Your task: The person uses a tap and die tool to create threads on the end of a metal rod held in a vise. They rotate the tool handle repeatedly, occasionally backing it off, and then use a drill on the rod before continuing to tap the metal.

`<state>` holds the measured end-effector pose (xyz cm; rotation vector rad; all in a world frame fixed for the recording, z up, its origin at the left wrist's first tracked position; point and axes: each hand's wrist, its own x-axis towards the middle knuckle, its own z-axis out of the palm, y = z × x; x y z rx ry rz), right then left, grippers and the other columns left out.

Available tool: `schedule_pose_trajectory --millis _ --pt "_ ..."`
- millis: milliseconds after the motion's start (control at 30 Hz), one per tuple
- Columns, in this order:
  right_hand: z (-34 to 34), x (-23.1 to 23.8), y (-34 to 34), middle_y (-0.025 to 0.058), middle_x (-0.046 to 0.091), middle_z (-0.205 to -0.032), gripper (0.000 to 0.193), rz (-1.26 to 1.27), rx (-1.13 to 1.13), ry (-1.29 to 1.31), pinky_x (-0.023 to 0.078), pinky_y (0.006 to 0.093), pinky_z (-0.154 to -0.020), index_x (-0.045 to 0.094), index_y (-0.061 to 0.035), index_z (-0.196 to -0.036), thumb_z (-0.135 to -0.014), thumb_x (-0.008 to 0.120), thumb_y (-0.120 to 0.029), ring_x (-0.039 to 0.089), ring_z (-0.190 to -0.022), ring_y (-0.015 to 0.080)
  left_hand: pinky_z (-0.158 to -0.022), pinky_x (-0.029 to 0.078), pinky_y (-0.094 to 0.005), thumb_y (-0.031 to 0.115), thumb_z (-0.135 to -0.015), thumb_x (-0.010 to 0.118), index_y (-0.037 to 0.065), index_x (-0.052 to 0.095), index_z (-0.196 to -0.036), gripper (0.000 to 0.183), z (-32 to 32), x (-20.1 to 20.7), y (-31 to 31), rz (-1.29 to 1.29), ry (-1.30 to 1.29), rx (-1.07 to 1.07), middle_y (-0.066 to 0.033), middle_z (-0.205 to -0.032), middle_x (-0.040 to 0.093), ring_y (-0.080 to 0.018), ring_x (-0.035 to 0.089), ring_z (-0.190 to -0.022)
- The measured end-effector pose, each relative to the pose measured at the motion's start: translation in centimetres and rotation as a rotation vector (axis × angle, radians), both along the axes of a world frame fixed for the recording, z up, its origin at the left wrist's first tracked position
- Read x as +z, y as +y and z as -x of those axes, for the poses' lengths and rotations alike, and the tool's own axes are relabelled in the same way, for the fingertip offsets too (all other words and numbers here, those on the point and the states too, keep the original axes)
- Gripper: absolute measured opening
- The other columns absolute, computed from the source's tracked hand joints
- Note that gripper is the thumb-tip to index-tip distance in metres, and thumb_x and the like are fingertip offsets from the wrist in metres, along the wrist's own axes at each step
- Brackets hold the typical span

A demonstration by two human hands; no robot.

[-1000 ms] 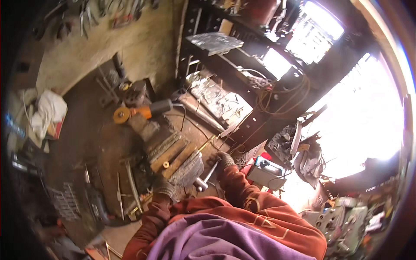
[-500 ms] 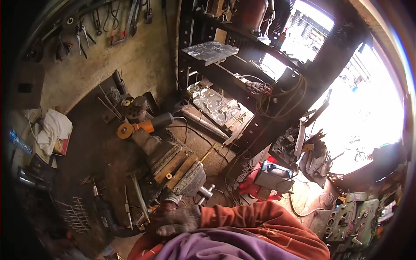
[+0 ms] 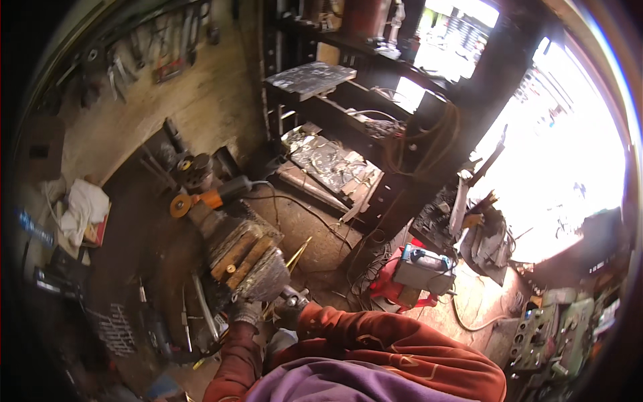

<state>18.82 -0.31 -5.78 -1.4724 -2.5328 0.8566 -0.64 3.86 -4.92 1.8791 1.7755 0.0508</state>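
clearly the risk sits low in the middle of the frame, where both gloved hands meet at the near end of a bench vise (image 3: 244, 258). the left hand (image 3: 244, 311) rests against the lower edge of the vise, just under its grey jaw block, and its fingers look curled, though whether they grip anything i cannot tell. the right hand (image 3: 293, 299) is closed around the steel handle (image 3: 289, 295) that sticks out beside the vise. a thin yellow rod (image 3: 297, 254) lies slanted just right of the vise, near that handle. if the handle gave way suddenly under a hard pull, the right hand could slam into the vise body or the rod, and the left hand, so close under the jaw block, could get pinched. an angle grinder (image 3: 204, 199) with an orange body sits at the far end of the vise, toward the left centre, its black cable (image 3: 301, 208) trailing across the dusty surface (image 3: 315, 231); a jolt might shake it off or snag the cable. a red welder (image 3: 415, 271) sits on the floor at right centre amid loose leads, a tripping hazard.
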Motion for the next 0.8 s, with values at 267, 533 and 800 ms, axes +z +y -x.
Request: schedule_pose_trajectory --millis 267,533,800 --pt "-6.6 3.9 -5.7 0.0189 0.075 -0.102 0.05 0.504 -0.186 -0.089 0.056 0.0471 -0.082 0.076 -0.0082 -0.112 -0.096 0.063 -0.053 0.073 -0.096 0.0395 -0.092 0.055 -0.0524 0.055 -0.09 0.059 0.0 0.074 -0.111 0.061 1.8 -0.6 -2.2 -0.015 0.017 0.243 -0.0282 -0.105 0.074 -0.0456 0.07 -0.105" --pt "-5.3 3.0 -10.5 0.0181 0.076 -0.108 0.052 0.462 -0.254 -0.059 0.057 0.0478 -0.086 0.078 -0.0081 -0.111 -0.095 0.062 -0.055 0.072 -0.104 0.0388 -0.088 0.057 -0.0498 0.05 -0.088 0.063 0.0 0.076 -0.109 0.055 2.0 0.2 -3.4 0.112 -0.089 0.303 -0.0253 -0.103 0.075 -0.0442 0.072 -0.102" --pt "-2.0 5.3 -14.7 0.0196 0.075 -0.104 0.05 0.51 -0.25 -0.065 0.056 0.0495 -0.085 0.078 -0.0078 -0.107 -0.094 0.065 -0.054 0.071 -0.102 0.0406 -0.087 0.057 -0.049 0.045 -0.088 0.062 0.0 0.075 -0.106 0.05 5.5 -5.7 -11.7 0.181 -0.04 0.309 -0.0253 -0.1 0.075 -0.0428 0.073 -0.099"
